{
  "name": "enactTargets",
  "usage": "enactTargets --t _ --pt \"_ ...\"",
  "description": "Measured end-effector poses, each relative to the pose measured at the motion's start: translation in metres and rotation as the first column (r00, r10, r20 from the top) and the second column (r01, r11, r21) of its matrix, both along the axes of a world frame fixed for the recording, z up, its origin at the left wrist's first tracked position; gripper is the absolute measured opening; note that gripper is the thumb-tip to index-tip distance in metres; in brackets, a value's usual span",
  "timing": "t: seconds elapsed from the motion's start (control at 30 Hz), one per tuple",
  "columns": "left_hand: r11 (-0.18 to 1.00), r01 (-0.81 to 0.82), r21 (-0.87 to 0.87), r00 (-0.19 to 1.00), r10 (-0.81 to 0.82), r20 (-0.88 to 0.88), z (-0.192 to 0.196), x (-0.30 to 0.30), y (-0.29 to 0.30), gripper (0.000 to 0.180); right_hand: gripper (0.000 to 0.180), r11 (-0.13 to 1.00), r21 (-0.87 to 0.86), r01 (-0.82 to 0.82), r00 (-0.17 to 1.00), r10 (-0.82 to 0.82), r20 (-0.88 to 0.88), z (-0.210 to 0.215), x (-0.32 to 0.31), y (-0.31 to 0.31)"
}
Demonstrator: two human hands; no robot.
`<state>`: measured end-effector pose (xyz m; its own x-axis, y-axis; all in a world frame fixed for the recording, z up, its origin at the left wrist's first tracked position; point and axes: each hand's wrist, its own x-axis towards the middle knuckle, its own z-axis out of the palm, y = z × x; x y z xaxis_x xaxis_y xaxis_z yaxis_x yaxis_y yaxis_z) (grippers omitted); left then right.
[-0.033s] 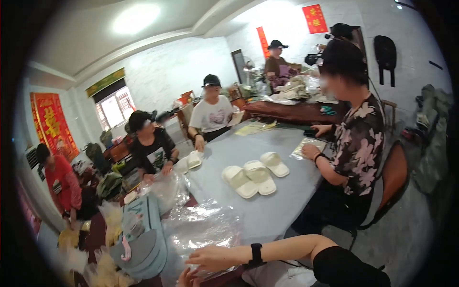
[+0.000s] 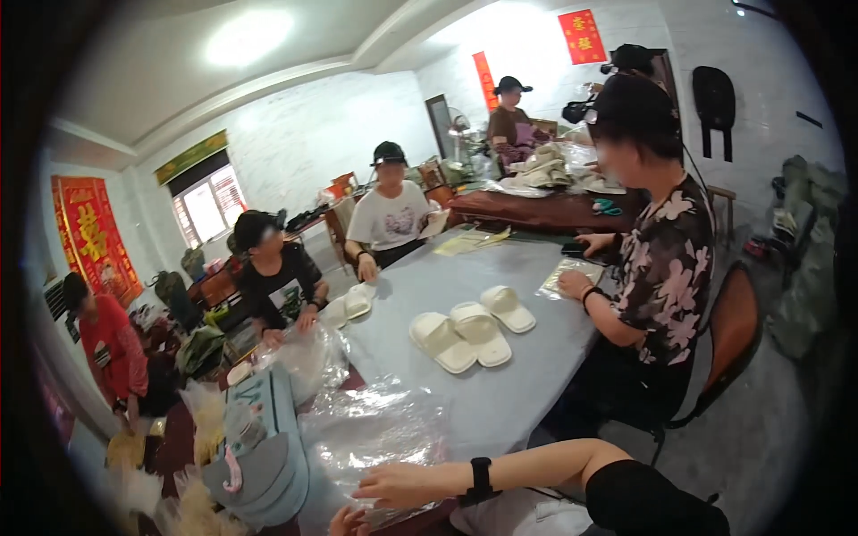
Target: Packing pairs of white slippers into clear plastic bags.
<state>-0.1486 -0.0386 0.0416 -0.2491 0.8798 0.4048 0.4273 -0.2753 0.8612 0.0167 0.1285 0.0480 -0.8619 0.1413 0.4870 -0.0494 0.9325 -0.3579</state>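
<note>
My right hand point(image 2: 393, 487) lies flat on a heap of clear plastic bags point(image 2: 375, 429) at the near end of the grey table point(image 2: 509, 402). Its fingers are stretched out to the left, and a black band sits on the wrist. Only a small part of my left hand point(image 2: 344, 523) shows at the lower edge, under the bags, and its grip is hidden. Three cream slippers point(image 2: 474, 332) lie side by side in the middle of the table, well beyond my hands.
A person in a floral top point(image 2: 661, 268) sits at the right on a brown chair point(image 2: 735, 332), handling a plastic bag. Across the table sit a person in white point(image 2: 389, 219) and one in black point(image 2: 277, 277), with two more slippers point(image 2: 350, 305) between them. Blue-grey items point(image 2: 259, 464) are stacked at my left.
</note>
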Motion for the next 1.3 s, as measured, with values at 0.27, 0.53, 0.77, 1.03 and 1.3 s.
enactTargets --t 0.27,0.53,0.77,1.03,1.3 --pt "0.983 -0.097 0.156 0.683 0.180 -0.708 -0.068 -0.013 0.017 0.060 0.083 0.827 -0.340 0.449 0.870 -0.318 0.376 -0.005 0.070 0.022" --pt "1.000 -0.019 -0.007 0.596 0.006 -0.803 -0.078 0.005 0.017 0.077 0.081 0.947 -0.302 0.108 0.991 -0.078 0.110 0.075 0.038 0.006" --pt "1.000 0.014 -0.020 0.584 -0.024 -0.812 -0.064 0.007 0.006 0.072 0.062 0.957 -0.025 0.289 0.943 -0.280 0.178 -0.035 0.120 0.024" --pt "1.000 0.001 0.021 0.562 0.017 -0.827 -0.069 -0.003 0.015 0.088 0.054 0.667 0.361 0.652 0.636 -0.740 0.218 -0.079 0.223 0.023" --pt "1.000 -0.003 0.023 0.573 0.020 -0.819 -0.070 0.001 0.015 0.091 0.052 0.616 0.356 0.702 0.605 -0.780 0.159 -0.078 0.220 0.019"
